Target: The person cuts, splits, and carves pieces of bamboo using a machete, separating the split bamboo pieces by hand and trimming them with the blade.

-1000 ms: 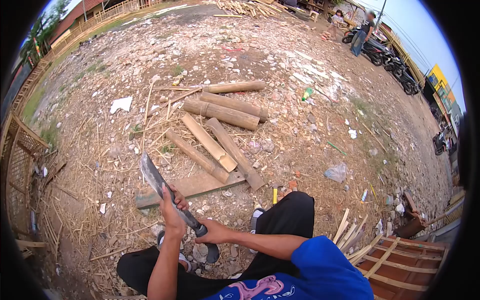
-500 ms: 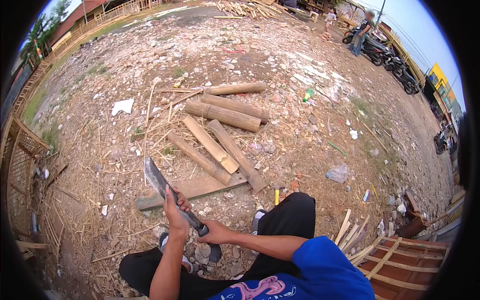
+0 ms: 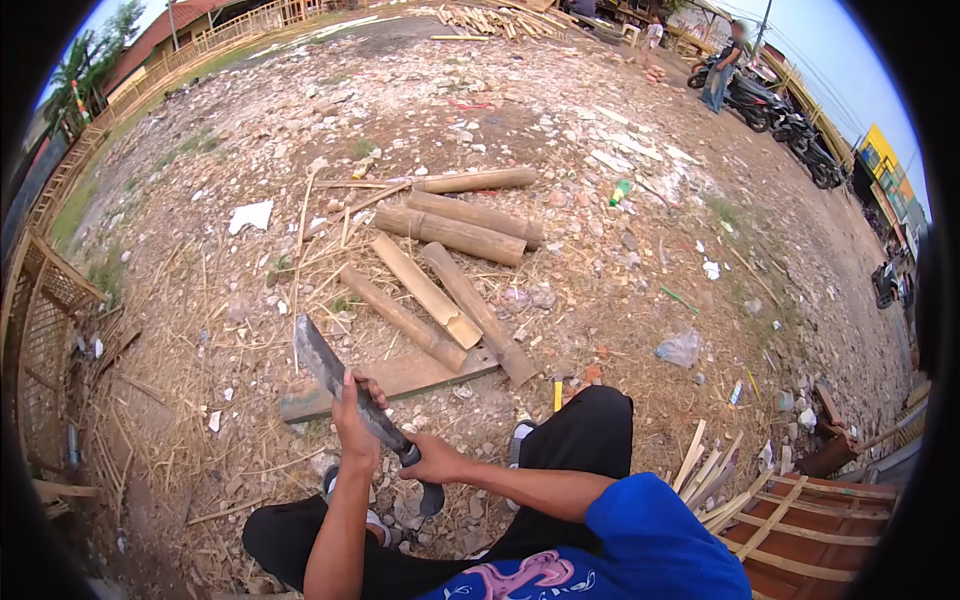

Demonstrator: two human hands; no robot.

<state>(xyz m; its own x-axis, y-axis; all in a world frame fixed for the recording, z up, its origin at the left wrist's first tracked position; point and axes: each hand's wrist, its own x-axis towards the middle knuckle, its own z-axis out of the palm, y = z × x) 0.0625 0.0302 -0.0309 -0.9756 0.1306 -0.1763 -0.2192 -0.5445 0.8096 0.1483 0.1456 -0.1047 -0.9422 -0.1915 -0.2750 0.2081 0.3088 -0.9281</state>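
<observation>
A large machete (image 3: pixel 322 362) with a broad dark blade points up and to the left in front of me. My right hand (image 3: pixel 436 462) is wrapped round its black handle. Around the middle of the blade, my left hand (image 3: pixel 357 415) has its fingers closed, the thumb lying along the near face. Beyond the blade a flat wooden plank (image 3: pixel 400 378) lies on the ground. The ends of a split bamboo piece (image 3: pixel 425 290) and several round bamboo lengths (image 3: pixel 450 235) rest near or on it.
A hammer with a yellow handle (image 3: pixel 558 394) lies by my knee. Bamboo strips and a slatted frame (image 3: pixel 810 525) are at the lower right, a woven bamboo panel (image 3: pixel 35 320) at the left. A person (image 3: pixel 722 70) stands near parked motorcycles (image 3: pixel 790 130) far off; a smaller person is beside bricks.
The view has shifted slightly, so the ground items sit a little further right and lower. Both hands keep hold of the machete. The smaller distant person has moved left.
</observation>
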